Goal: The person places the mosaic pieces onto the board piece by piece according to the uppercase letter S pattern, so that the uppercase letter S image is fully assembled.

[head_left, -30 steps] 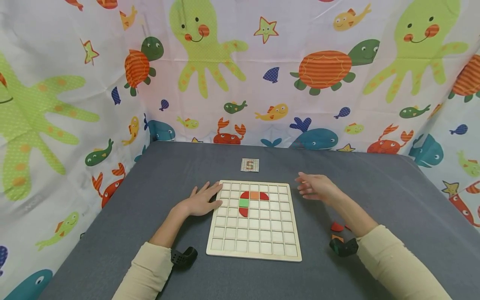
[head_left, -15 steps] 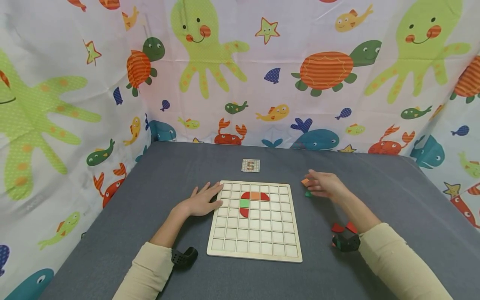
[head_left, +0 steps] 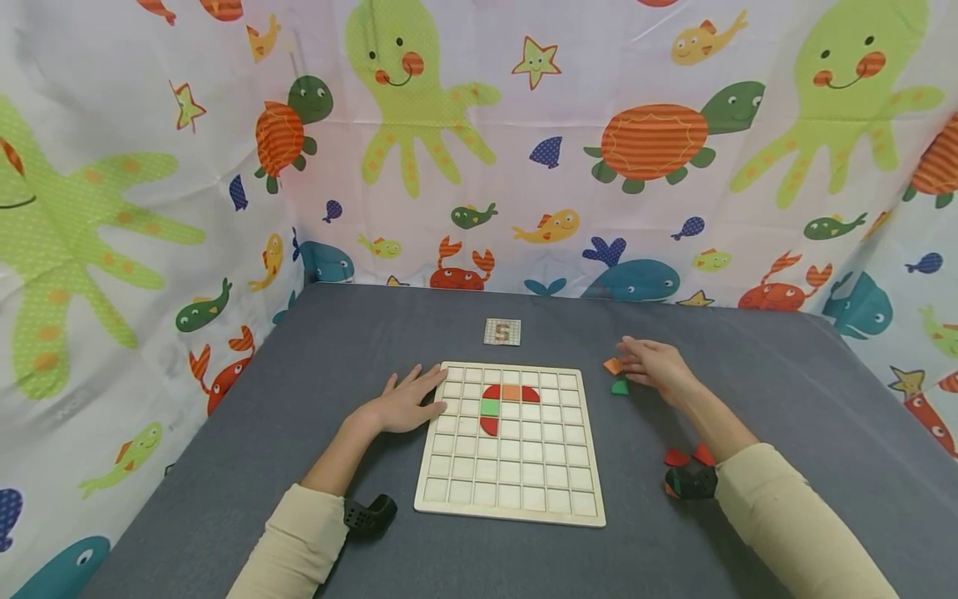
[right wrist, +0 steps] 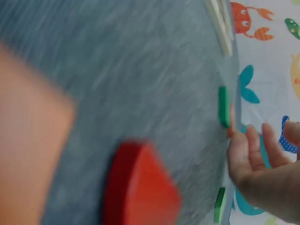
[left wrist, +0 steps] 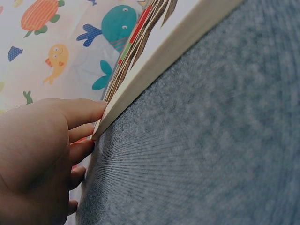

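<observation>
Left hand (head_left: 400,405) lies flat on the grey tabletop (head_left: 786,399), fingers straight and relaxed, fingertips touching the left edge of the wooden grid board (head_left: 509,491) near its far-left corner; the left wrist view confirms the fingers (left wrist: 77,112) against the board's rim, nothing gripped. The board sits mid-tabletop, square to the near edge. Pieces seated in its upper rows: a red quarter-round (head_left: 490,391), an orange square (head_left: 511,391) and a second red quarter-round (head_left: 528,393) in one row; a green square (head_left: 489,407) just below the first red piece; a red quarter-round (head_left: 488,425) below the green. Right hand (head_left: 657,370) rests off the board's far-right corner, fingers loosely extended, fingertips touching an orange square piece (head_left: 614,366) on the tabletop; whether it is pinched or only touched cannot be told. A green quarter-round piece (head_left: 619,387) lies just nearer, beside the hand. Two red pieces (head_left: 677,457) lie on the tabletop beside the right forearm, near the right wrist camera (head_left: 690,481). A small pattern card (head_left: 502,332) showing an "S" lies beyond the board's far edge. A sea-creature print curtain (head_left: 479,141) surrounds the tabletop on three sides.
</observation>
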`<state>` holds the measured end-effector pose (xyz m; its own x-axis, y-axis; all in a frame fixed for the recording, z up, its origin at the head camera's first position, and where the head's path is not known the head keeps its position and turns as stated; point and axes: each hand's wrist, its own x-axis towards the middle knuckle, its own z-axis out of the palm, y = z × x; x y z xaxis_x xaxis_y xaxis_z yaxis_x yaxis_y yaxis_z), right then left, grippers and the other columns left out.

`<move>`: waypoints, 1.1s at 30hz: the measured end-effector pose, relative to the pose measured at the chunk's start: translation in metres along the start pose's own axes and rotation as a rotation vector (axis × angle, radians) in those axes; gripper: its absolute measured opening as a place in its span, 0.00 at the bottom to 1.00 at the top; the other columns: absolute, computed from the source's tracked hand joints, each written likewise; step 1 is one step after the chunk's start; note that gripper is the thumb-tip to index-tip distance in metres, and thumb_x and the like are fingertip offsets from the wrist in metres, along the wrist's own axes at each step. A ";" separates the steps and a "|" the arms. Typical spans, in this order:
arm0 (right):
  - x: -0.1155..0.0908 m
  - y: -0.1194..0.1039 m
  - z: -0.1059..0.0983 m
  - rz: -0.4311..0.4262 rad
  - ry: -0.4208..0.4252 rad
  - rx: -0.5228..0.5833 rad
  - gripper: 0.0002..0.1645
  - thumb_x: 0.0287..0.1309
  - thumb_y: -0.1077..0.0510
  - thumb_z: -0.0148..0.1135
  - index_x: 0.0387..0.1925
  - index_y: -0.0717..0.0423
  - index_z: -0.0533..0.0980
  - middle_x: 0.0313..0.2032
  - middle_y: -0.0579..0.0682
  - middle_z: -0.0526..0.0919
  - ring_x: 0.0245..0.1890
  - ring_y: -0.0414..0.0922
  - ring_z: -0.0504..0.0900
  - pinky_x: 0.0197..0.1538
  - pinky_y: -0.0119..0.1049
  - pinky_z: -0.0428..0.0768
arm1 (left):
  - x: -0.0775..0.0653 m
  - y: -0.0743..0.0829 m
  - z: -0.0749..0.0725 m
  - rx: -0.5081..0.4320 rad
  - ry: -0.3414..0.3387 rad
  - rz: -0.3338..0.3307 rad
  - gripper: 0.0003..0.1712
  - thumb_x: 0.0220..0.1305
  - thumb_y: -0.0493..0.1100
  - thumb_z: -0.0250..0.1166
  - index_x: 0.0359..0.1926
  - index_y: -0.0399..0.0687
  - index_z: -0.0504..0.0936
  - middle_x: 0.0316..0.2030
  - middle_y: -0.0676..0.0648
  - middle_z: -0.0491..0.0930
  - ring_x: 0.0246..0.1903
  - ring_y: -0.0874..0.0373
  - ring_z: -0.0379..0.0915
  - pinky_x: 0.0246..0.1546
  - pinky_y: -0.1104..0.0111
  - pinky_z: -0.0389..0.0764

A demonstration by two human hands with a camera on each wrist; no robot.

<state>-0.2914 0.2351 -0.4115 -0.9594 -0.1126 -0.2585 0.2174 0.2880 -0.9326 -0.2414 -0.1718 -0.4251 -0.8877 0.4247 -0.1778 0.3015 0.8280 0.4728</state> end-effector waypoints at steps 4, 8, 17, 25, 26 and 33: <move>0.004 0.007 -0.003 -0.055 0.009 -0.040 0.35 0.72 0.47 0.45 0.67 0.71 0.59 0.63 0.70 0.63 0.60 0.60 0.66 0.57 0.40 0.72 | 0.000 0.000 0.000 -0.002 -0.002 0.003 0.37 0.71 0.51 0.53 0.74 0.44 0.52 0.73 0.42 0.47 0.71 0.41 0.33 0.64 0.41 0.32; 0.008 0.010 -0.005 -0.096 0.008 -0.097 0.31 0.71 0.53 0.50 0.66 0.71 0.61 0.63 0.69 0.63 0.60 0.60 0.67 0.56 0.40 0.74 | 0.000 0.000 0.000 -0.003 0.003 0.003 0.37 0.71 0.51 0.53 0.74 0.44 0.52 0.73 0.42 0.47 0.71 0.42 0.33 0.64 0.41 0.32; 0.010 0.006 0.001 -0.175 -0.014 -0.348 0.26 0.64 0.62 0.59 0.61 0.69 0.67 0.58 0.70 0.69 0.59 0.62 0.66 0.54 0.52 0.70 | 0.000 0.000 0.001 0.004 0.001 0.004 0.37 0.71 0.51 0.53 0.74 0.44 0.51 0.73 0.42 0.47 0.71 0.41 0.33 0.64 0.41 0.33; 0.013 0.003 0.008 -0.197 0.021 -0.475 0.23 0.61 0.67 0.59 0.57 0.68 0.71 0.51 0.67 0.74 0.50 0.60 0.73 0.49 0.51 0.74 | -0.001 -0.001 -0.001 -0.013 -0.002 0.033 0.36 0.72 0.50 0.52 0.74 0.42 0.52 0.73 0.40 0.47 0.71 0.40 0.33 0.64 0.40 0.33; 0.013 0.004 0.009 -0.198 0.024 -0.480 0.22 0.61 0.67 0.59 0.57 0.68 0.71 0.51 0.67 0.74 0.50 0.60 0.73 0.49 0.50 0.74 | -0.001 -0.001 -0.001 -0.014 -0.001 0.032 0.36 0.72 0.50 0.52 0.74 0.42 0.52 0.73 0.40 0.47 0.71 0.40 0.33 0.64 0.40 0.33; 0.018 0.004 0.011 -0.186 0.041 -0.501 0.21 0.61 0.66 0.60 0.56 0.67 0.72 0.49 0.67 0.75 0.47 0.58 0.75 0.48 0.49 0.75 | -0.002 -0.001 -0.003 -0.013 0.004 0.038 0.36 0.72 0.50 0.52 0.74 0.42 0.52 0.72 0.40 0.47 0.71 0.39 0.34 0.64 0.40 0.33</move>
<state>-0.3057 0.2235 -0.4228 -0.9820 -0.1708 -0.0807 -0.0598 0.6862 -0.7250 -0.2412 -0.1741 -0.4226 -0.8770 0.4544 -0.1564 0.3305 0.8066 0.4901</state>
